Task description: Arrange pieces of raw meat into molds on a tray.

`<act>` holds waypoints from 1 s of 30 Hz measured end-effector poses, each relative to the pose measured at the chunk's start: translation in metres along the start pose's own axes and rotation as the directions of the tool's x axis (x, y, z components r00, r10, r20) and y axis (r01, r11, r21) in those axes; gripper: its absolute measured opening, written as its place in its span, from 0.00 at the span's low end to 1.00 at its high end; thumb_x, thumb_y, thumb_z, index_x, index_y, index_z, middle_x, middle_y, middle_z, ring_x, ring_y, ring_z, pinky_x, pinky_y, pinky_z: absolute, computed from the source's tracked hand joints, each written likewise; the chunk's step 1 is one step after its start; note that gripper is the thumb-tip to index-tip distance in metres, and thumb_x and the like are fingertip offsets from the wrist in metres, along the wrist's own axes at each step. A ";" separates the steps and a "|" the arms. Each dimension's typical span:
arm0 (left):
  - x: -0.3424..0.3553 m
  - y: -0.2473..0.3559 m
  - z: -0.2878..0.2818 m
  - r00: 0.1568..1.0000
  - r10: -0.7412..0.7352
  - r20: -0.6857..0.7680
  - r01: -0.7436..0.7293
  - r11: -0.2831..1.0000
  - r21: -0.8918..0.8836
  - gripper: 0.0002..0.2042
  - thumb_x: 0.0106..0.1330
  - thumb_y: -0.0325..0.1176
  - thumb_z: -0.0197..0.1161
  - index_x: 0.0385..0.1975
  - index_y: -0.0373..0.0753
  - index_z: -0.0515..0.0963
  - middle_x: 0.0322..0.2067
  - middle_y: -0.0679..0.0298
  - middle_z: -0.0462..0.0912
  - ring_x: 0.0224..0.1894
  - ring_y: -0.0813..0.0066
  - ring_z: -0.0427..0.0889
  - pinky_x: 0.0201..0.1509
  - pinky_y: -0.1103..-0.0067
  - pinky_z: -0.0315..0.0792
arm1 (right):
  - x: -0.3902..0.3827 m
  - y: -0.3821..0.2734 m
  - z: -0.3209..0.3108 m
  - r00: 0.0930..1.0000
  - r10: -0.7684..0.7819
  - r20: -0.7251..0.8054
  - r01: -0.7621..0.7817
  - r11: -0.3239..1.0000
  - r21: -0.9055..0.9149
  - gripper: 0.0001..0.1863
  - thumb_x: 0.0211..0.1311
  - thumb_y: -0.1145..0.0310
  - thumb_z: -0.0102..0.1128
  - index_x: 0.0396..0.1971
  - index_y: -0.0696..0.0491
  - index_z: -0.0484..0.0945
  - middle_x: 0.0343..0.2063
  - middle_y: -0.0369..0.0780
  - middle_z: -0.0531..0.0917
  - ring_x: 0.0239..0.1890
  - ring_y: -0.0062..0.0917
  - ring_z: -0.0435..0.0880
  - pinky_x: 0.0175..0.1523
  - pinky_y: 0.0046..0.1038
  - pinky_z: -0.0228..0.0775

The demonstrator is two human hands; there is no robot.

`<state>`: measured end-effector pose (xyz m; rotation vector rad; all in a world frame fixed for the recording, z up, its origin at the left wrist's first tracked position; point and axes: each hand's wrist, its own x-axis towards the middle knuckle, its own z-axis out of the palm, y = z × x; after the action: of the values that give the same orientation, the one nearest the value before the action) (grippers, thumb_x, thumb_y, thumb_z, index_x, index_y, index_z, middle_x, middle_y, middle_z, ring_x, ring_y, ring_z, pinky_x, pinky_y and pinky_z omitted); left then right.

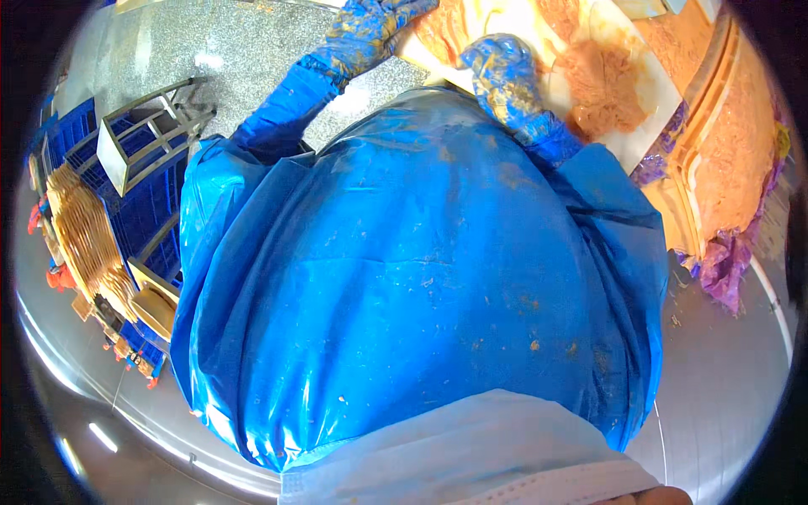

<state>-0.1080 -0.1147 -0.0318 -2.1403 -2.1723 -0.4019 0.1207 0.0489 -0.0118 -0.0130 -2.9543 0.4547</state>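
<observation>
My left hand, in a blue glove smeared with tan paste, reaches to the upper middle. Its fingers are stretched out at the left edge of a white board. Over the board's near part is my right hand, gloved the same way. Its fingers are curled in, and whatever they may hold is hidden. A lump of soft orange-pink paste lies on the board to the right of that hand. More of this paste is spread toward the far side, partly cut off by the picture's top edge.
At the right, a large orange-pink mass lies beside a tan rim, with purple plastic sheeting under it. At the left stand a metal frame, blue crates and a stack of tan ridged pieces. My blue apron fills the middle.
</observation>
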 end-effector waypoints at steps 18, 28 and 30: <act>0.104 0.123 0.005 0.979 -0.196 -0.051 0.196 0.981 -0.004 0.35 0.70 0.51 0.60 0.73 0.38 0.63 0.75 0.45 0.56 0.78 0.42 0.51 0.79 0.52 0.47 | -0.124 0.118 -0.035 0.543 0.644 -0.538 -0.581 0.751 0.313 0.13 0.69 0.62 0.61 0.48 0.51 0.85 0.45 0.41 0.88 0.50 0.38 0.86 0.59 0.39 0.76; 0.193 0.156 0.063 0.998 0.014 -0.058 -0.020 0.994 -0.111 0.17 0.59 0.45 0.68 0.42 0.43 0.79 0.40 0.52 0.79 0.42 0.52 0.80 0.44 0.57 0.74 | -0.167 0.143 -0.061 0.662 0.621 -0.420 -0.693 0.721 -0.028 0.20 0.61 0.58 0.68 0.49 0.53 0.83 0.44 0.43 0.88 0.45 0.37 0.88 0.54 0.38 0.78; 0.200 0.167 0.063 1.000 -0.012 -0.021 0.009 0.991 -0.137 0.17 0.59 0.45 0.67 0.43 0.42 0.79 0.40 0.52 0.80 0.41 0.52 0.80 0.43 0.58 0.73 | -0.140 0.110 -0.068 0.848 0.369 -0.381 -0.531 0.592 -0.606 0.20 0.60 0.62 0.67 0.50 0.54 0.82 0.43 0.43 0.88 0.43 0.36 0.88 0.51 0.37 0.79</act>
<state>0.0597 0.0946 -0.0237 -2.1817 -2.2058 -0.5884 0.2681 0.1702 -0.0014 -0.8670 -2.6678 -0.6222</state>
